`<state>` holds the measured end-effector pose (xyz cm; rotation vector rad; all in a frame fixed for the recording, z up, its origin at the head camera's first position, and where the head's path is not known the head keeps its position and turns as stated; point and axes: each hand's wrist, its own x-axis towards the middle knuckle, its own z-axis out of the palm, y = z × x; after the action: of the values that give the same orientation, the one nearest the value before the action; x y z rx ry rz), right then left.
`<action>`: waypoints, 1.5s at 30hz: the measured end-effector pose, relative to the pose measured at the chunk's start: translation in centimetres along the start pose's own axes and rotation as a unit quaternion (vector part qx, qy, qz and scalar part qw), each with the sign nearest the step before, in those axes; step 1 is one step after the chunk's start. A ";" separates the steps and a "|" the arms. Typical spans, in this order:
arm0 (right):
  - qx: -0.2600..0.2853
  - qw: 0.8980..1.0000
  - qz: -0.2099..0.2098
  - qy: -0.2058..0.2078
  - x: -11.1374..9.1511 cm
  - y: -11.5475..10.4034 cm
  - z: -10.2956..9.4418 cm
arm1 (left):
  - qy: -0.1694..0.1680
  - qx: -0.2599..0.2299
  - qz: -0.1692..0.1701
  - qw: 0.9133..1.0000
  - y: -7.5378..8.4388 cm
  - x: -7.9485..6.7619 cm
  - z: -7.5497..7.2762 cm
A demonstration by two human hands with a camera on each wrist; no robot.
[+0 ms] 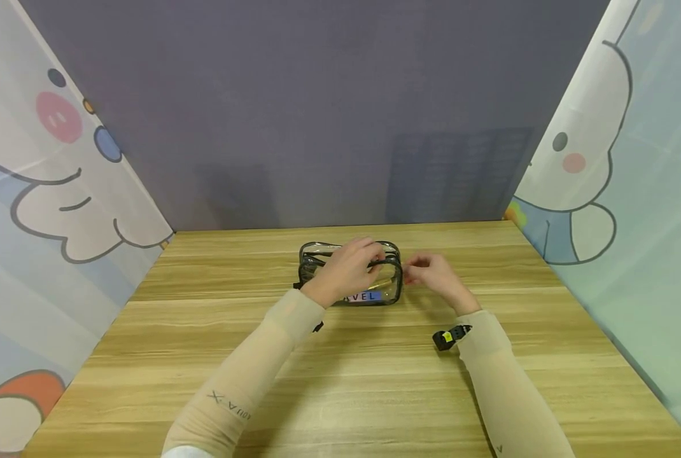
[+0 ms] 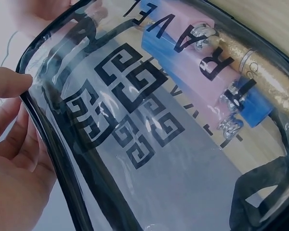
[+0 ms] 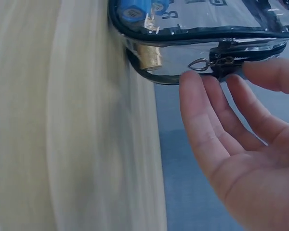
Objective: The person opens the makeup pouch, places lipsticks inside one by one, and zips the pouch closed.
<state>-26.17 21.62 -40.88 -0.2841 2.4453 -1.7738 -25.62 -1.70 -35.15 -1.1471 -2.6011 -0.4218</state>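
Observation:
A clear zippered pouch (image 1: 389, 278) with black piping stands on the table, lettering and a black key-pattern print on its wall. Blue-and-pink tubes (image 2: 192, 72) and a gold glittery tube (image 2: 260, 72) lie inside along its bottom. My left hand (image 1: 349, 268) pinches the pouch's upper edge, its thumb (image 2: 9, 83) on the near side and the fingers behind. At the right end, my right hand (image 3: 260, 139) has its fingertips beside the metal zipper pull (image 3: 201, 64), thumb and fingers apart. Whether the fingertips touch the pull is hard to tell.
The wooden table (image 1: 375, 381) reaches back to a grey panel (image 1: 329, 114). Cartoon-printed curtains (image 1: 632, 159) hang along both sides. A small black wrist camera (image 1: 445, 339) sits on the right wrist, below the sleeve cuff.

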 end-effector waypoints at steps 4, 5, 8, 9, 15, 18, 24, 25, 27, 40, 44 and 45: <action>-0.003 1.000 0.006 -0.019 0.0 0.4 -0.2 | 0.003 0.003 0.006 1.000 -0.1 0.1 0.1; 0.000 1.000 0.008 -0.023 0.0 0.5 -0.2 | 0.003 0.004 0.007 1.000 -0.1 0.1 0.2; 0.012 0.999 0.011 -0.031 0.0 0.7 -0.2 | 0.004 0.003 0.008 1.000 -0.2 0.0 0.3; 0.017 0.999 0.012 -0.035 0.1 0.7 -0.2 | 0.004 0.002 0.008 1.000 -0.2 0.0 0.3; 0.039 0.997 0.026 -0.057 0.1 1.1 -0.1 | 0.002 -0.002 0.006 1.000 -0.2 -0.1 0.5; 0.048 0.996 0.028 -0.068 0.1 1.2 0.0 | 0.002 0.000 0.004 1.000 -0.2 -0.1 0.5; 0.059 0.995 0.033 -0.074 0.2 1.3 0.1 | 0.004 0.001 0.004 1.000 -0.1 -0.1 0.5; 0.060 0.995 0.033 -0.076 0.2 1.4 0.1 | 0.005 0.001 0.005 1.000 -0.2 -0.1 0.5; 0.064 0.994 0.032 -0.080 0.2 1.4 0.1 | 0.007 0.000 0.006 1.000 -0.2 -0.2 0.5; 0.078 0.992 0.038 -0.089 0.4 1.9 0.2 | 0.007 0.001 0.006 1.000 -0.2 -0.2 0.5; 0.081 0.992 0.035 -0.090 0.5 2.1 0.2 | 0.006 0.003 0.007 1.000 -0.2 -0.3 0.5; 0.082 0.992 0.035 -0.090 0.6 2.1 0.2 | 0.007 0.005 0.008 1.000 -0.2 -0.3 0.5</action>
<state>-26.87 21.98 -42.95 -0.3239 2.1455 -1.8205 -25.67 -1.82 -35.77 -1.1560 -2.5772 -0.4126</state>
